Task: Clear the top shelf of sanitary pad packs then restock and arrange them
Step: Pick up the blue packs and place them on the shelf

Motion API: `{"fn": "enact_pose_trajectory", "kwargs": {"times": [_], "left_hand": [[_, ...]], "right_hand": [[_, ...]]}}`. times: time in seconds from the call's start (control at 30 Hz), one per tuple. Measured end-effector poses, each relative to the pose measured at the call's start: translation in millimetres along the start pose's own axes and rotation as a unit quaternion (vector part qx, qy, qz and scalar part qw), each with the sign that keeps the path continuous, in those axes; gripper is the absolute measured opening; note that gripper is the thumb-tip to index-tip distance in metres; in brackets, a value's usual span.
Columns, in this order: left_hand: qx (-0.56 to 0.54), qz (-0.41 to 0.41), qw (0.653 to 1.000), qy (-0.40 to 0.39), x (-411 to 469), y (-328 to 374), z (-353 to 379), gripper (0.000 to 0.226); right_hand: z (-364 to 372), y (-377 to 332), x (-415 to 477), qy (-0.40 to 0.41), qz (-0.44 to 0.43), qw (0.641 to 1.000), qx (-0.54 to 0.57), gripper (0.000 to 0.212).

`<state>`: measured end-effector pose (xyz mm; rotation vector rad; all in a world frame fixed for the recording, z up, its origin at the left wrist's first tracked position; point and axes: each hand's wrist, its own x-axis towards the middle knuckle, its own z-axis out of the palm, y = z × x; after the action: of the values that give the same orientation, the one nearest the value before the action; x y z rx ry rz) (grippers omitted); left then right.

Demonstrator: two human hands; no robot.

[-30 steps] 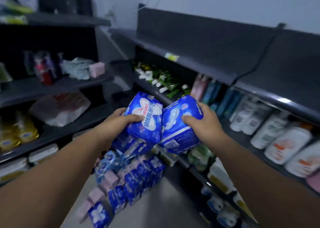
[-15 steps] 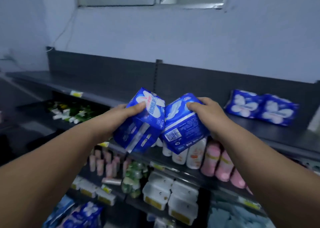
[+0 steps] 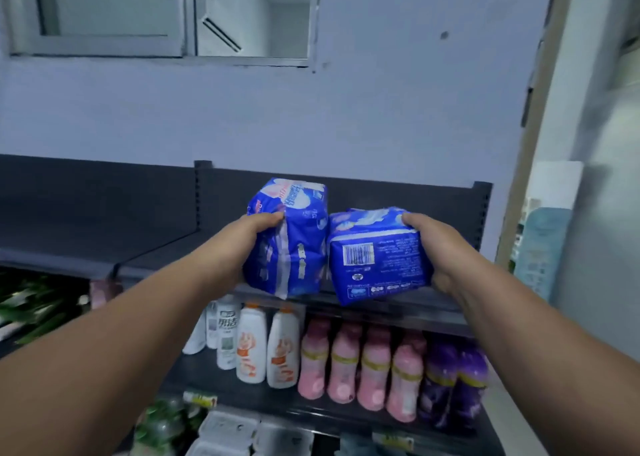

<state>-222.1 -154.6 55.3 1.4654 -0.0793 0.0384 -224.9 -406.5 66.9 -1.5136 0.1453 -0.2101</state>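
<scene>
Head view: left hand fingers clasp left pack, long axis vertical; right hand clasps right pack, horizontal, barcode camera-side.

Pink bottles, white bottles

wall pale blue | window top left | dim cool light

left pack: blue, upright | right pack: blue, barcode outward | both seemingly above top shelf
</scene>
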Motion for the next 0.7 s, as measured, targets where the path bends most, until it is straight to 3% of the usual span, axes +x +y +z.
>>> {"fn": "enact_pose_trajectory", "kwargs": {"times": [0.17,0.37,0.53,0.6,0.63,0.7], "left_hand": [[-0.074,-0.053,0.996,0.027,32.1,-5.0,40.7,0.022],[-0.087,-0.081,0.992,0.047,77.0,-17.0,71.1,0.024],[-0.108,-0.067,0.991,0.042,117.0,-26.6,92.4,0.029],[-0.069,-0.098,0.993,0.014,133.8,-40.3,102.0,0.063],[-0.028,-0.121,0.992,-0.011,137.8,-46.0,106.5,0.069],[0.052,-0.155,0.983,-0.079,142.0,-56.4,113.8,0.047]], "right_hand": [[-22.7,6.0,17.2,0.034,-0.010,0.999,0.040,0.016],[-38.4,19.7,46.9,0.138,-0.052,0.988,0.035,0.026],[-49.8,33.9,77.9,0.165,-0.168,0.972,0.025,0.029],[-58.9,49.8,91.3,0.153,-0.185,0.970,-0.036,0.036],[-64.1,59.3,95.8,0.137,-0.167,0.974,-0.073,0.041],[-76.0,77.9,101.9,0.118,-0.104,0.977,-0.143,0.049]]}}
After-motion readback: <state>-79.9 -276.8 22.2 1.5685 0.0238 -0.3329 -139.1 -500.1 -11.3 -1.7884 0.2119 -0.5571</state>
